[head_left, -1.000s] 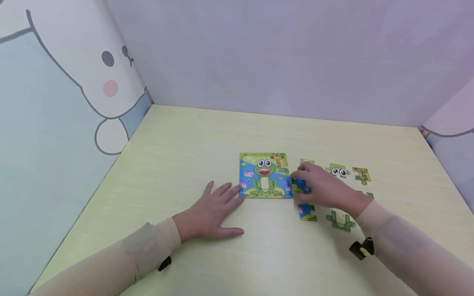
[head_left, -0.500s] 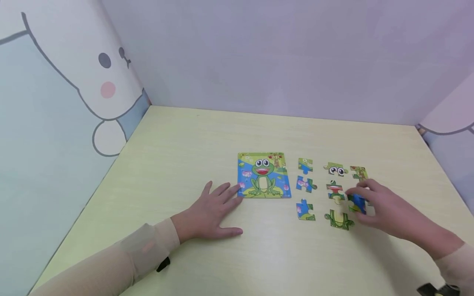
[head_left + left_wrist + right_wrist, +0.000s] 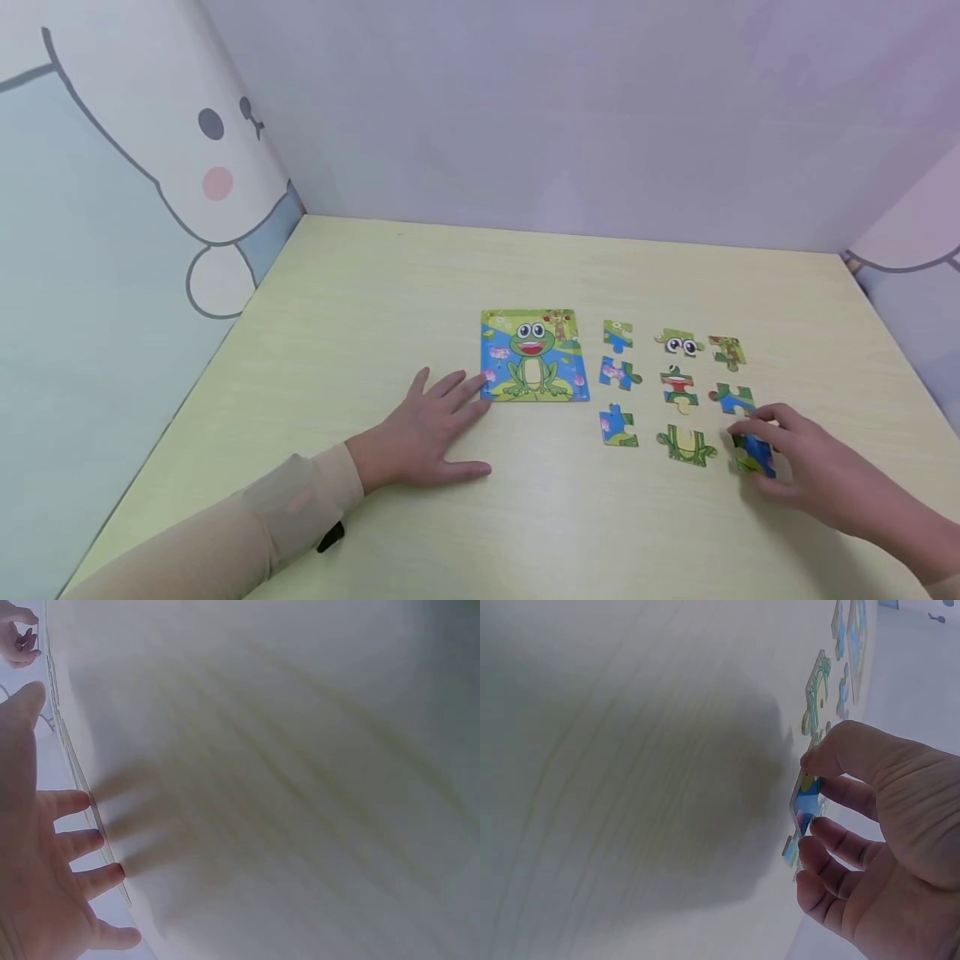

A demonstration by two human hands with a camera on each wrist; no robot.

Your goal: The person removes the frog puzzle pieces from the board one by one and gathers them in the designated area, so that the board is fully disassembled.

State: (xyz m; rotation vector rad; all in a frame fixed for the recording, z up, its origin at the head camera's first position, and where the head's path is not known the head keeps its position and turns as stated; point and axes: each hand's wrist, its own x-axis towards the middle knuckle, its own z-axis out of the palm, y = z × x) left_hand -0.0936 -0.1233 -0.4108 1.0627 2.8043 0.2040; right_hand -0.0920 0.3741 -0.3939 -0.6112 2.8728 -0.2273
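In the head view my right hand [image 3: 821,475] pinches a blue and green jigsaw piece [image 3: 760,455] between thumb and fingers, at the lower right of the loose pieces. The right wrist view shows the same puzzle piece [image 3: 807,801] held at its edges, at or just above the tabletop; which of the two I cannot tell. My left hand [image 3: 416,442] lies with fingers spread on the table, its fingertips at the lower left edge of a square frog puzzle board [image 3: 533,357]. Straight fingers [image 3: 99,882] also show in the left wrist view.
Several loose jigsaw pieces lie in rows right of the board, among them one with frog eyes [image 3: 681,345], one with a red mouth [image 3: 679,386] and one with frog legs [image 3: 687,446]. The pale wooden table [image 3: 360,300] ends at a lilac back wall [image 3: 525,125].
My right hand has carried the jigsaw piece from beside the board rightward, past the middle column, to the lower right of the pieces. The left hand has stayed in place.
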